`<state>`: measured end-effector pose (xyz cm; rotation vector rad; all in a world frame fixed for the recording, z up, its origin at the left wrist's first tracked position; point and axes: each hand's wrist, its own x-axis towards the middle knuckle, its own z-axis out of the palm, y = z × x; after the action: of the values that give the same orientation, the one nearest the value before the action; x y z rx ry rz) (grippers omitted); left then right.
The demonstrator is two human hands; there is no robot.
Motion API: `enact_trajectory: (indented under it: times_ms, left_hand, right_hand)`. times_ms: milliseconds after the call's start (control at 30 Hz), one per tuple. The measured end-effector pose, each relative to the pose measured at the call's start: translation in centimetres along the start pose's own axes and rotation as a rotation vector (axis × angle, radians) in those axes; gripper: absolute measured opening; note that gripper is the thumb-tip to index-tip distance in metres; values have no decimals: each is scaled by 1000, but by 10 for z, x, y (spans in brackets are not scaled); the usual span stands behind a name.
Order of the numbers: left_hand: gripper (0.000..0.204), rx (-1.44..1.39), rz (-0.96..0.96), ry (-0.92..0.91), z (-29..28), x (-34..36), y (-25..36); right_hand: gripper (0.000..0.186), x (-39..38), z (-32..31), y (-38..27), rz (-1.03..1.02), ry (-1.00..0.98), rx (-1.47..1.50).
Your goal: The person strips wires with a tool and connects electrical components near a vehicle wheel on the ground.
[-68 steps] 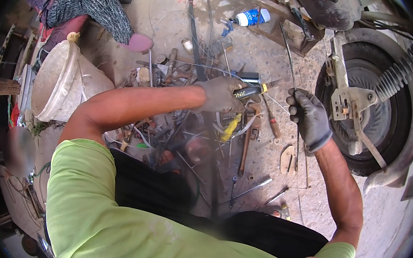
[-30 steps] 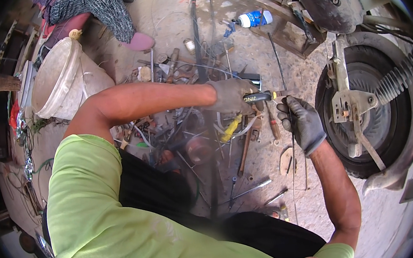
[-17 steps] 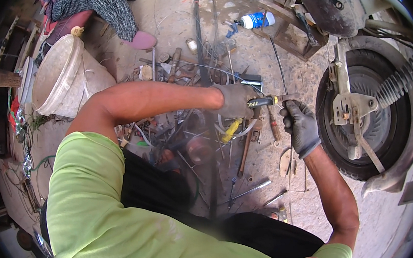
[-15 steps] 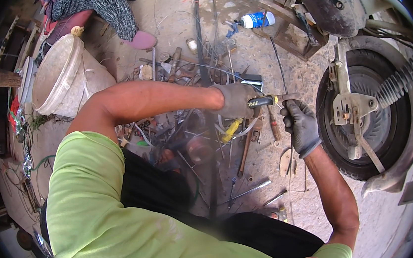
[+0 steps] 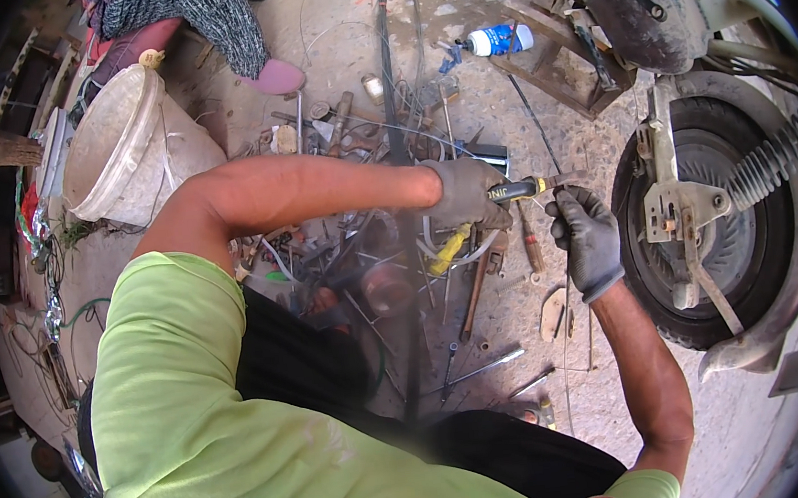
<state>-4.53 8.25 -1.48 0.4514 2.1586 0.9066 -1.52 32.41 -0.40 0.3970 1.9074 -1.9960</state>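
My left hand (image 5: pixel 467 194), in a grey work glove, is closed round a flat-bladed tool (image 5: pixel 523 189) with a black and yellow handle. Its short metal blade points right, toward my other hand. My right hand (image 5: pixel 587 240), also gloved, pinches a thin black cable (image 5: pixel 534 119) that runs away from me above the fingers and down past the wrist. Blade and cable meet or nearly meet by the fingertips; contact cannot be made out. Below the tool lie a yellow-handled tool (image 5: pixel 449 250) and a rusty wrench (image 5: pixel 476 291).
Loose tools and parts litter the ground. On the right stands a vehicle wheel (image 5: pixel 635 226) with a coil spring (image 5: pixel 775 165). A dirty white bucket (image 5: pixel 142 149) is at left. Farther off are a blue and white bottle (image 5: pixel 500 39) and a person's foot (image 5: pixel 275 78).
The cable beyond my right hand has swung left and now slants more. My left hand and the tool have shifted slightly right, and the blade has tilted upward. My right hand moved very little.
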Motion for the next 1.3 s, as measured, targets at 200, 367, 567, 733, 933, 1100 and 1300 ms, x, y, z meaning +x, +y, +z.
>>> enact_trajectory:
  times_ms: [200,367,567,733,933,1100,1300]
  left_hand:
    - [43,-58,56,-17,2,-6,1]
    - [45,-93,164,-5,-1,-12,3]
    - [40,-72,288,35,3,-2,-12]
    - [38,86,397,181,16,5,-23]
    - [36,100,396,231,18,1,-20]
    - [41,146,239,256,17,-7,-12]
    - [40,175,197,269,20,-9,-10]
  right_hand:
    - [16,-3,1,0,-43,1,-14]
    - [16,-8,3,-7,-63,-24,22]
    - [16,-15,7,-22,-41,-43,32]
    - [16,-16,7,-22,-6,-50,28]
    - [17,-13,10,-21,28,-50,48]
    - [17,-12,11,-20,42,-36,8]
    - [17,-7,7,-5,76,-25,48]
